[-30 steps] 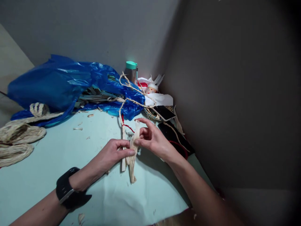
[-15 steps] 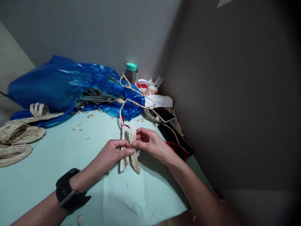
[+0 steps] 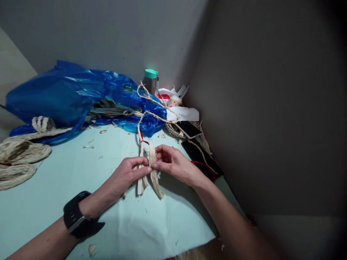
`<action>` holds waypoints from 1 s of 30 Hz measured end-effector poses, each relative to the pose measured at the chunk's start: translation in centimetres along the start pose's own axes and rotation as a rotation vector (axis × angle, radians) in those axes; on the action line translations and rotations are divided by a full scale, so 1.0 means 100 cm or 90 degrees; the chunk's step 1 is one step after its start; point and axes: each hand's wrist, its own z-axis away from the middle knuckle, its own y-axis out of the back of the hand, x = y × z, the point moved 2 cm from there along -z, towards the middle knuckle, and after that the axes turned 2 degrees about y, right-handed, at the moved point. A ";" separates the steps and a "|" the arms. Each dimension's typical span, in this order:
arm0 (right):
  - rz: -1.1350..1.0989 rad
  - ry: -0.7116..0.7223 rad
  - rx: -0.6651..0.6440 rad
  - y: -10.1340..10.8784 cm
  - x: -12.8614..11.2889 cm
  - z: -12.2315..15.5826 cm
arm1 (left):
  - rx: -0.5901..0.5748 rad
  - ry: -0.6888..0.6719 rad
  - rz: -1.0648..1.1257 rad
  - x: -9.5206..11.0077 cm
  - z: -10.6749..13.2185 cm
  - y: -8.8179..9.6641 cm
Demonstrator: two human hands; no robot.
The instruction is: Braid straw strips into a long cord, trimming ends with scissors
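Note:
My right hand (image 3: 175, 164) pinches a pale strip of dried plant fibre (image 3: 155, 182) between thumb and fingers. The strip stands up past the fingertips and its lower end hangs down frayed. Close on its left, my left hand (image 3: 132, 169) is closed around the loose ends of a thin twisted fibre cord (image 3: 141, 148), its thumb tip meeting the strip and the right fingertips. A red tie (image 3: 143, 140) sits on the cord just above the left hand. From there the cord loops back over a blue plastic bag (image 3: 154, 124). The fingers partly hide where strip and cord ends meet.
Bundled plaited fibre (image 3: 25, 153) lies at the left. Beyond stand a green-lidded bottle (image 3: 150, 79) and a patterned cup (image 3: 175, 101). A phone (image 3: 189, 129) rests on a basket; red-handled scissors (image 3: 204, 170) lie beside my right wrist. Scraps dot the pale green table cover (image 3: 108, 227).
The view has shifted slightly. Both hands keep nearly the same pose, fingertips together at the strip; the strip's lower end leans a little further right.

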 end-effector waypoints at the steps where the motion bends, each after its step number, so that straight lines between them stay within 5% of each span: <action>1: 0.007 -0.006 0.001 0.000 0.000 0.000 | -0.001 0.005 0.003 0.000 0.000 0.000; 18: 0.005 -0.052 0.002 -0.004 0.005 0.000 | -0.010 -0.019 0.014 -0.003 -0.002 0.000; 30: 0.150 -0.019 0.077 -0.013 0.004 0.001 | 0.015 0.029 0.023 -0.002 -0.001 -0.001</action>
